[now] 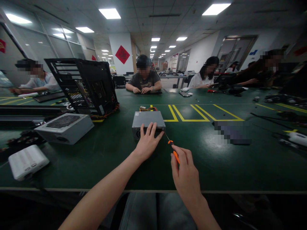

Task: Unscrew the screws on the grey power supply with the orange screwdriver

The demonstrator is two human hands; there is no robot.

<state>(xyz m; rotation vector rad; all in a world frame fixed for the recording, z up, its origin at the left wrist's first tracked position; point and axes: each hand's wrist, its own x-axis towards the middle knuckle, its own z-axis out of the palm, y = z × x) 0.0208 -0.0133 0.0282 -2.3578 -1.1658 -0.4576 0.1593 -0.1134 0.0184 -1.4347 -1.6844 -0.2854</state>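
A grey metal power supply box lies on the green table, with coloured wires behind it. My left hand rests on its top edge and near face, fingers spread. An orange-handled screwdriver is in the fingers of my right hand, which are closed round the handle. The thin shaft points up and left, its tip at the box's right front corner, close to a fingertip of my left hand. What the tip touches is too small to tell.
Left on the green table are a second power supply, a white power bank and an open black computer case. A dark phone-like object lies right. Several people sit beyond, one directly opposite.
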